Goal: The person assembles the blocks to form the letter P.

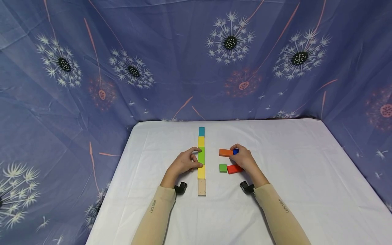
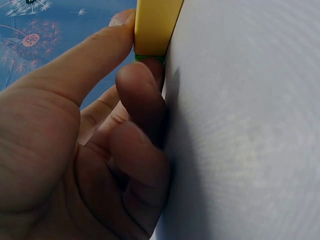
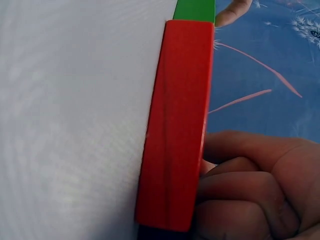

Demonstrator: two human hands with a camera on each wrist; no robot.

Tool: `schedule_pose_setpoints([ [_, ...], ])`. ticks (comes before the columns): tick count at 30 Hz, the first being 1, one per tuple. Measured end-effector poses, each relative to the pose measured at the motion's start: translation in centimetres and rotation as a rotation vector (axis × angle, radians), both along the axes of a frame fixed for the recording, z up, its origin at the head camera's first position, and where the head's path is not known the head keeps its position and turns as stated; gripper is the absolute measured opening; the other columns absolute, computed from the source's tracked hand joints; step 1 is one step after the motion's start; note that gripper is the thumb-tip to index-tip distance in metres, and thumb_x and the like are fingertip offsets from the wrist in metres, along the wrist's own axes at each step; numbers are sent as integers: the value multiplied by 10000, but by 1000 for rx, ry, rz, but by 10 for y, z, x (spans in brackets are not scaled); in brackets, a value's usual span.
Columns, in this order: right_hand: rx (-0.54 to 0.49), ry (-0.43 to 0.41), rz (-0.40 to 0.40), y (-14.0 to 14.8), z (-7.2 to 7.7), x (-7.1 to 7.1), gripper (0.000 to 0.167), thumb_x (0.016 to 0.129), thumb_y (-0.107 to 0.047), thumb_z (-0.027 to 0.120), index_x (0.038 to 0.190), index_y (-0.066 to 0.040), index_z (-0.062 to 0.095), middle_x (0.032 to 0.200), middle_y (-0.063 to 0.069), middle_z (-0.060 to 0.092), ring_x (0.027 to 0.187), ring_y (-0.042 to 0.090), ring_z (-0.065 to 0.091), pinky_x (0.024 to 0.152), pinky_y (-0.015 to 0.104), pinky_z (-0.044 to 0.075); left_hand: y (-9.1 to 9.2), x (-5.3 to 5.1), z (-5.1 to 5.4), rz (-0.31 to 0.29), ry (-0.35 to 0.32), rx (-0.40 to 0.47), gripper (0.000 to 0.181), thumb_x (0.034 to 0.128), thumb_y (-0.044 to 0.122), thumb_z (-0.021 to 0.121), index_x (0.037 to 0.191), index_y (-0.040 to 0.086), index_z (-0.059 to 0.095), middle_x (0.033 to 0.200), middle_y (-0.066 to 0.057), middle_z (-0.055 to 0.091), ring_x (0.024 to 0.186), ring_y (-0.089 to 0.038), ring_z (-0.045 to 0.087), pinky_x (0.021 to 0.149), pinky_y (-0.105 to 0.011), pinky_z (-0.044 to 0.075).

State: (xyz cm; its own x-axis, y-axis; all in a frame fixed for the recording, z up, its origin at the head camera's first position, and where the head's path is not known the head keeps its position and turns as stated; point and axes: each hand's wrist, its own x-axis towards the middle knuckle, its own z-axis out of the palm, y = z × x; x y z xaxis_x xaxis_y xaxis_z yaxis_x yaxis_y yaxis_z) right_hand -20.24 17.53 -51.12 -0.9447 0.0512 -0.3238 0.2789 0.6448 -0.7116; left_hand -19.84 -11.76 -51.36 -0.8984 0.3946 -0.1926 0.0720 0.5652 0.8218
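Head view: where do the blocks lie?

"Column on white cloth (image 1: 214, 217), running away from the person: teal block (image 1: 201, 131), far yellow (image 1: 201, 141), long green (image 1: 201, 156), near yellow (image 1: 201, 172), tan block (image 1: 201, 188). To its right, orange block (image 1: 225, 152) with blue block (image 1: 235, 151) at its right end; nearer, small green (image 1: 223, 168) and red block (image 1: 234, 169) end to end."

"Fingers?"

"Right hand (image 1: 245, 160): thumb and forefinger pinching blue block. Left hand (image 1: 183, 161): thumb and forefinger spread, tips by the two ends of long green. Whether they squeeze it, cannot tell."

"Left wrist view?"

"Thumb tip at near yellow's edge; other fingers bent, low by the cloth. Flat faces, crisp edges. Judged wood: light, stiff, hard to break. Long green best taken by its long sides; neighbours crowd its ends."

"Right wrist view?"

"Red block large, dark line along its face, perhaps grain. Fingers curled behind it. Blue block can't be made out here. Paint looks smooth, may slip a little. Blue block is small: pinch opposite faces. A sideways nudge would probably skew orange block."
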Motion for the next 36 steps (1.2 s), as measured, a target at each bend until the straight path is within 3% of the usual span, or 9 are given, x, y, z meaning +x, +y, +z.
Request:
schedule_pose_setpoints([
  [6,-6,18,6,1,-1,0,417,965,-198,727,1348,-59,642,1463,273,580,1251,394,562,1091,573,480,-1,0,0,0,1,-3,649,895,250,865,1473,223,572,806,25,693,543,-140,586,749,-327,518],
  [13,-101,6,7,4,0,3,419,956,-188,735,1344,-55,651,1489,263,553,1282,387,522,1123,565,449,-2,1,1,2,-6,3,656,890,243,868,1474,214,572,807,21,692,543,-139,583,689,-324,515],
  [20,-119,22,22,8,0,4,420,948,-189,724,1345,-68,658,1453,232,576,1226,364,528,1053,517,474,-2,1,0,3,-9,7,658,889,238,869,1474,219,569,810,18,692,544,-139,582,662,-320,512],
  [22,-120,33,27,9,0,4,421,945,-191,729,1344,-72,661,1330,207,627,1147,331,551,983,464,488,-2,1,0,1,-8,9,658,891,239,868,1476,217,567,810,17,692,544,-138,582,660,-320,512],
  [24,-125,41,33,9,0,4,426,943,-196,736,1344,-74,661,1093,155,662,999,285,582,869,399,485,-2,1,-1,-2,-7,11,657,893,238,866,1477,217,566,810,16,692,545,-140,582,662,-322,514],
  [28,-155,58,54,10,4,5,434,937,-191,749,1343,-75,649,683,11,494,682,189,512,665,322,396,-2,2,-1,-3,-9,15,655,892,239,866,1475,216,569,807,16,695,541,-143,583,690,-331,520],
  [36,-216,116,83,13,13,10,403,927,-178,751,1316,-102,675,612,-57,395,597,150,415,601,286,350,0,0,0,-4,-11,16,647,895,244,865,1471,227,570,807,19,697,538,-142,582,723,-326,518],
])
